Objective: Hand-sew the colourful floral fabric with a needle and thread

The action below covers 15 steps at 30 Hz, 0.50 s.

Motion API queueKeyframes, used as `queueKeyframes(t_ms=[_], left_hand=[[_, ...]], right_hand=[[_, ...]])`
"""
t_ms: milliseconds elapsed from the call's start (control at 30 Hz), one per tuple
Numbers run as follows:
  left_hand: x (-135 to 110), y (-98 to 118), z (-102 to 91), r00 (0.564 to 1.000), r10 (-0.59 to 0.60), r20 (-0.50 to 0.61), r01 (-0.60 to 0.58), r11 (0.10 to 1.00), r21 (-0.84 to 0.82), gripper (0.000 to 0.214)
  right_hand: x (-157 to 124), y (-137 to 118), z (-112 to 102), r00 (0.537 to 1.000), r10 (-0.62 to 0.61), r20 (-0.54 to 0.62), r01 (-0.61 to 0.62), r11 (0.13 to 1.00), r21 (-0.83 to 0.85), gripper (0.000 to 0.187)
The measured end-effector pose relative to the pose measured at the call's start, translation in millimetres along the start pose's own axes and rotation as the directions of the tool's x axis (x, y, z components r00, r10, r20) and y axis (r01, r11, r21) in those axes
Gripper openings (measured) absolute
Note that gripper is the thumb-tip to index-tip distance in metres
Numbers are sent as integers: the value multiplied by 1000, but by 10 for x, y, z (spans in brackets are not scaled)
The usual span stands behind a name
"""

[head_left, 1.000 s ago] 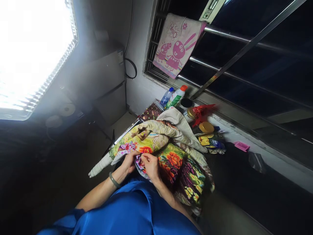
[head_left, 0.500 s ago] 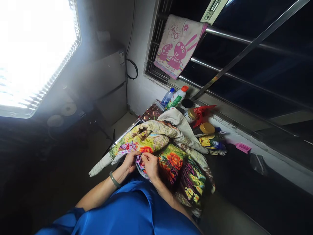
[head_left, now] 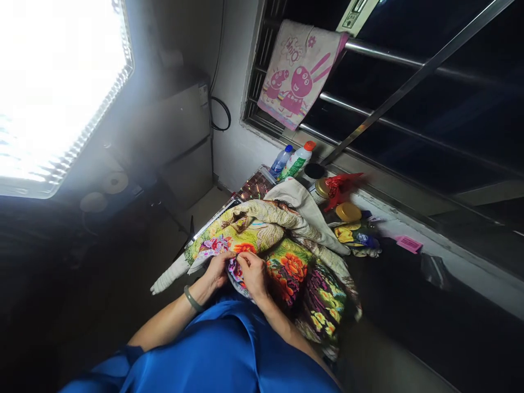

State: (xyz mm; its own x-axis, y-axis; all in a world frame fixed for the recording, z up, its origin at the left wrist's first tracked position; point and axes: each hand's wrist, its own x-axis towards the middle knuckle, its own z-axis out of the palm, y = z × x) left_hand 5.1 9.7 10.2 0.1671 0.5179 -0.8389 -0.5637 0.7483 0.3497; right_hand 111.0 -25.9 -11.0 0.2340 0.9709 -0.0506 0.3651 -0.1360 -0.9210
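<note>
A big flowered embroidery cloth (head_left: 295, 273) lies bunched in front of me, with bright red, yellow and green blooms. My left hand (head_left: 216, 271), a green bangle at its wrist, grips the cloth's near edge with curled fingers. My right hand (head_left: 254, 274) pinches the same patch of cloth just right of it, thumb and fingers pressed together. Whether a needle sits in that pinch is too small to tell. My blue sleeves fill the bottom of the view.
A rolled white end (head_left: 166, 279) of the cloth sticks out left. Bottles (head_left: 295, 160), jars with yellow lids (head_left: 347, 212) and a red bag (head_left: 341, 185) crowd the window ledge. A pink cartoon towel (head_left: 297, 73) hangs on the window bars. A bright light panel (head_left: 53, 87) glares upper left.
Both hands stay on the same patch of cloth; only the fingers shift slightly. The view has drifted a little.
</note>
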Motion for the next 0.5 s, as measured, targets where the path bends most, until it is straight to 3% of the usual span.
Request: queueKeyframes(t_ms=[267, 500], left_hand=[[53, -19, -55, 1000, -8, 8, 8, 999, -45, 17], [72, -45, -65, 999, 37, -7, -38, 997, -67, 22]], right_hand=[[-13, 45, 10, 976, 209, 69, -219, 949, 227, 22], [-8, 62, 14, 977, 207, 54, -214, 938, 273, 22]])
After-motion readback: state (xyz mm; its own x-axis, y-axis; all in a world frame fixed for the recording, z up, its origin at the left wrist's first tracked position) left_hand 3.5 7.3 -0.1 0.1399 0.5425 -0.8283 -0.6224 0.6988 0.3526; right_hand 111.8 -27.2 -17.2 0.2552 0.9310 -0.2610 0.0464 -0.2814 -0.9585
